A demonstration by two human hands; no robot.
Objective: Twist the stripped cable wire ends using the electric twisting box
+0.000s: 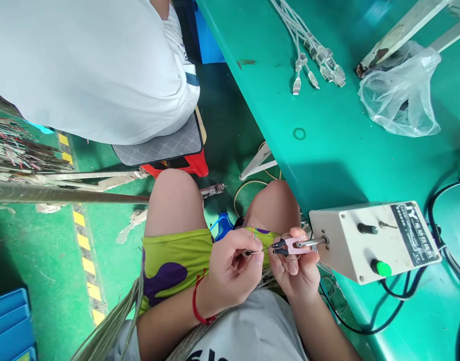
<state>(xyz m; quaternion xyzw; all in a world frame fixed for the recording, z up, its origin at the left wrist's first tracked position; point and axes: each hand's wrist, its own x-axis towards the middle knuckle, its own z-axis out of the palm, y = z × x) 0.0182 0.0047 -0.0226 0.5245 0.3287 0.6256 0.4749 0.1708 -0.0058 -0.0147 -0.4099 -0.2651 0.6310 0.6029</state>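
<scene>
My left hand, with a red cord bracelet at the wrist, is closed in a pinch on a thin cable end. Fine coloured wires stick up at its fingertips, and a dark strand runs from there to the jaws of a clip. This spring clip, pink with black tips, is mounted on the metal shaft of a white machine box. Around the clip, the fingers of my right hand are closed. Whether its jaws are fully closed is too small to tell.
White USB cables and a clear plastic bag lie on the green table. Black cords trail from the box. A person in white sits on a red stool. Grey cables hang beside my left arm.
</scene>
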